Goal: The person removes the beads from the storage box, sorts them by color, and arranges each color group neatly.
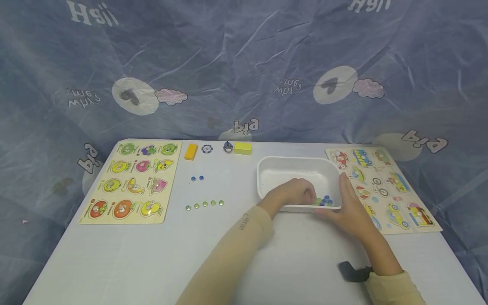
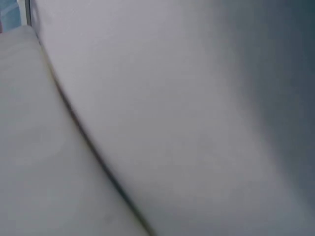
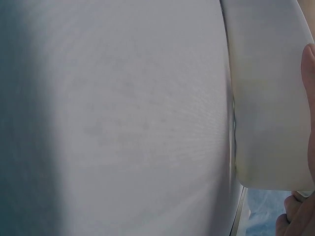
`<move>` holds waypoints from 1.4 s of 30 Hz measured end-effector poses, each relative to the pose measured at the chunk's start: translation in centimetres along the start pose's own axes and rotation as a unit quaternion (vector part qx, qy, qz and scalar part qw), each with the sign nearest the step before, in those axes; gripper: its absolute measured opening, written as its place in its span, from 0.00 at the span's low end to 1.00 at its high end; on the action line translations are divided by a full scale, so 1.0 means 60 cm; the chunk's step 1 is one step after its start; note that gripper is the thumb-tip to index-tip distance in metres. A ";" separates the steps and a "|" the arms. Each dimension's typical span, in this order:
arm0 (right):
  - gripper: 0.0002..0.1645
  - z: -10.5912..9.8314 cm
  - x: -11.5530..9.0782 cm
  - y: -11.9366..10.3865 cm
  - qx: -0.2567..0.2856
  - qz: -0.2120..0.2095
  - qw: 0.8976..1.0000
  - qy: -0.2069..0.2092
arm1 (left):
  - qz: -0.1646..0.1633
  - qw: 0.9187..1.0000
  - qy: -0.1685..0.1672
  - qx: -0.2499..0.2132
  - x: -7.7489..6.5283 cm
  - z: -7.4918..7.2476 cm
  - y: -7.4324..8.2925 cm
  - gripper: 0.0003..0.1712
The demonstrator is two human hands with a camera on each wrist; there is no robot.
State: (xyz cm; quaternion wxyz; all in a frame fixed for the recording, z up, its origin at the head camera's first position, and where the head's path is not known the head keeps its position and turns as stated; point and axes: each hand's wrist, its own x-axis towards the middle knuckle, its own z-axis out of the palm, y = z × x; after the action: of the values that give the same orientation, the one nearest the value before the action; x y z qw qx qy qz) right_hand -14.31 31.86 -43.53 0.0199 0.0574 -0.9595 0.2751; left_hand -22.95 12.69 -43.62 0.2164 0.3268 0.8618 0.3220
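My left hand reaches over the near rim into a white plastic tub, fingers curled down beside green glass beads and blue glass beads. Its fingertips are hidden, so a bead between them cannot be made out. At the tub's near right corner, my right hand grips the wall, thumb along the front and fingers up the right side. The right wrist view shows the tub's outer wall with the thumb against it. Neither hand is visible in the left wrist view.
Left of the tub lie two blue beads and a row of several green beads. Fruit puzzle board at left, vehicle puzzle board at right. Along the back: orange block, poker chip, penguin figure, yellow block.
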 end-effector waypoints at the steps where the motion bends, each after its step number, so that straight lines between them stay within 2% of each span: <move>1: 0.77 0.000 0.000 0.000 0.000 0.000 1.000 0.000 | 0.006 1.000 0.008 -0.002 -0.002 -0.002 0.000 0.05; 6: 0.78 0.002 0.001 0.003 -0.007 0.003 1.000 0.002 | 0.039 0.998 0.055 -0.015 -0.015 -0.019 0.010 0.06; 10: 0.78 0.002 0.002 0.005 -0.014 0.004 1.000 0.005 | 0.063 0.993 0.093 -0.025 -0.042 -0.048 0.022 0.09; 16: 0.79 0.004 0.004 0.003 -0.019 0.007 1.000 0.005 | 0.098 0.982 0.156 -0.040 -0.121 -0.108 0.026 0.11; 18: 0.80 0.005 0.004 0.003 -0.020 0.008 1.000 0.005 | 0.096 0.978 0.176 -0.056 -0.151 -0.127 0.019 0.11; 21: 0.80 0.005 0.003 0.004 -0.021 0.010 1.000 0.005 | 0.086 0.971 0.210 -0.074 -0.194 -0.150 0.002 0.11; 25: 0.79 0.005 0.003 0.006 -0.019 0.009 1.000 0.005 | 0.063 0.963 0.251 -0.072 -0.245 -0.171 -0.029 0.11; 30: 0.79 0.004 0.002 0.007 -0.016 0.009 1.000 0.004 | 0.010 0.961 0.272 -0.056 -0.288 -0.177 -0.072 0.10; 36: 0.79 0.004 0.002 0.005 -0.018 0.014 1.000 0.003 | -0.064 0.963 0.253 -0.064 -0.310 -0.160 -0.125 0.09; 42: 0.79 0.005 0.003 0.005 -0.015 0.011 1.000 0.002 | -0.109 0.968 0.221 -0.040 -0.309 -0.135 -0.155 0.07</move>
State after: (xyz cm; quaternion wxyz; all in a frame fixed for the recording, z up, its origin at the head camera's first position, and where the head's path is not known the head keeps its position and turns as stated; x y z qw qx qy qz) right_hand -14.52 31.94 -43.90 0.0196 0.0461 -0.9642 0.2606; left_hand -18.80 -9.07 -41.41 0.0674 0.1424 0.9050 0.3952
